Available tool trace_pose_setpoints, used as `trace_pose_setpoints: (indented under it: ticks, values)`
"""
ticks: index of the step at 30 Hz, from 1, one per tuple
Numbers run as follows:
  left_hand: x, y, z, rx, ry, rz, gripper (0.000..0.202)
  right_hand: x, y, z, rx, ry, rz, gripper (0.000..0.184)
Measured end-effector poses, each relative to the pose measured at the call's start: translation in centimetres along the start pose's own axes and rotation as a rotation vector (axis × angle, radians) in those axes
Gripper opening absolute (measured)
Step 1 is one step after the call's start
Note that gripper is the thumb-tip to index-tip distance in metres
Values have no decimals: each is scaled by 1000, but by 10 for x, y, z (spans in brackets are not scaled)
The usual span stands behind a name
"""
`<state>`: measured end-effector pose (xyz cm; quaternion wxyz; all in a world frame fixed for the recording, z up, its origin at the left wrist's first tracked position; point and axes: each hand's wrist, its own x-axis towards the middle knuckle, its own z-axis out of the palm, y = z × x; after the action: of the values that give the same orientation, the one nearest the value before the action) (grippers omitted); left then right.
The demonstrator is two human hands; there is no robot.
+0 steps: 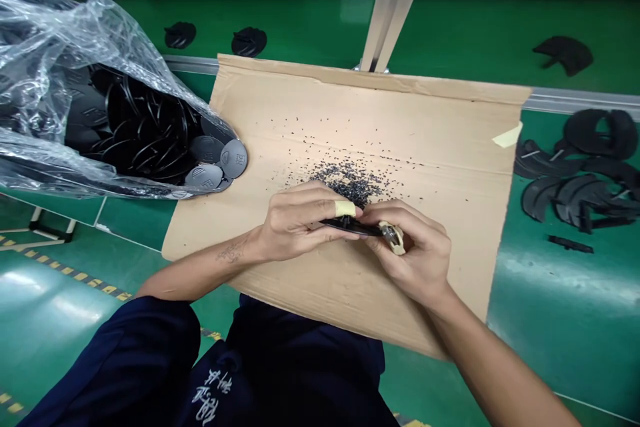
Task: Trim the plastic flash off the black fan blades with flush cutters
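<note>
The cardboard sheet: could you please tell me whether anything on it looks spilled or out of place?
Yes: small black bits lie loose across the cardboard sheet, thickest near its middle and thinning outward, so they look spilled. A pale strip also sits slanted at its right edge.

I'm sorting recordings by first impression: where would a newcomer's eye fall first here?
Likely the tiny black bits strewn on the cardboard sheet. Just below them, the left hand holds a thin black piece and the right hand a shiny metal item. At left, an open clear bag shows dark discs.
</note>
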<state>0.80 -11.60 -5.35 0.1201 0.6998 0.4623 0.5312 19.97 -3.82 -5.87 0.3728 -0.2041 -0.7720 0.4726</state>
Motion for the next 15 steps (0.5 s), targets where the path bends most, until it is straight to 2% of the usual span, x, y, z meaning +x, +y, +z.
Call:
trace_pose_setpoints:
  ticks: [4, 8, 11, 13, 15]
  values:
    - [-1, -1, 2, -139, -48, -58, 38, 1, -2, -1, 60, 33, 60, 9]
    - [0, 0, -2, -484, -105, -353, 55, 3, -4, -2, 147, 39, 152, 16]
    - [2, -3, -7, -596, -143, -541, 38, 6, -3, -3, 188, -20, 197, 23]
    - [3, -6, -9, -645, -177, -589, 29, 7, -2, -3, 196, -63, 201, 25]
    - [3, -8, -8, -698, -182, -615, 28, 7, -2, -2, 195, -82, 187, 26]
